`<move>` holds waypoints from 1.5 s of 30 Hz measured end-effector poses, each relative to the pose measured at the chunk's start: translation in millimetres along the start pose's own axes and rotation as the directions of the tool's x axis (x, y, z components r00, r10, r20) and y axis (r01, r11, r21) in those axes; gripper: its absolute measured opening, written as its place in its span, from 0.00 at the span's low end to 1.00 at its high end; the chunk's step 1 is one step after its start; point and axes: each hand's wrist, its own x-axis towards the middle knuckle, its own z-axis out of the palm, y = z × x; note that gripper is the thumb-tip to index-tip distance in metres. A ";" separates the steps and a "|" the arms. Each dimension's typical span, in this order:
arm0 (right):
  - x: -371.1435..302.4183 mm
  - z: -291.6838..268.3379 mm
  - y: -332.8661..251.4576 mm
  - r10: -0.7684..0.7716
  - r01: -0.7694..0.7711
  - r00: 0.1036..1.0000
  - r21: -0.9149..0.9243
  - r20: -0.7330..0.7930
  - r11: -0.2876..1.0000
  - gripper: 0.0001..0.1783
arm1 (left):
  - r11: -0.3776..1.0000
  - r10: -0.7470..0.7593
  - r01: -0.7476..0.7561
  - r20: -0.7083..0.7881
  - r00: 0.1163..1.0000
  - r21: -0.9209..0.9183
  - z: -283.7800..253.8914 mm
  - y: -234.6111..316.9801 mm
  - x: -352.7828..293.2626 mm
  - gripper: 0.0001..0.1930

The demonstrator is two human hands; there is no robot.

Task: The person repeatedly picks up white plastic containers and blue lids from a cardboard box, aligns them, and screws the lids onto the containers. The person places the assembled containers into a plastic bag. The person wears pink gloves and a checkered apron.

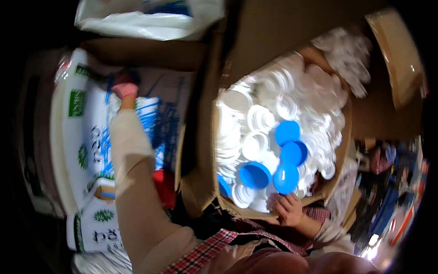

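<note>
My left arm, in a pale sleeve, stretches forward into the left cardboard box. At its end my left hand looks pink and blurred against a dark patch, its fingers hidden. Beneath it lie white and blue streaked items, too smeared to name. My right hand rests at the near rim of the right cardboard box, its fingers apart over the edge. Just beyond the fingertips lies a blue round lid, among many white round lids and several more blue ones.
A white box with green print stands at the left. Clear plastic bags hang inside the right box's far flap. A white plastic bag lies beyond the left box. Cluttered goods fill the far right, and something red sits by my left arm.
</note>
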 end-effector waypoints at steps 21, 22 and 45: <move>-182.1 -17.3 135.3 0.872 -0.918 0.396 -0.164 -0.289 0.362 0.17 | -0.346 0.785 -0.233 -0.416 0.458 -0.909 -497.6 73.6 -341.2 0.29; -192.7 -1.2 145.0 0.873 -0.926 0.371 -0.197 -0.315 0.323 0.18 | -0.344 0.879 0.102 -0.281 0.386 -0.933 -520.0 106.4 -364.1 0.28; -106.0 -53.0 54.2 0.232 -0.174 0.625 0.157 -0.745 0.972 0.19 | 0.003 0.991 0.983 -0.131 -0.028 -0.184 -439.0 266.0 -474.0 0.23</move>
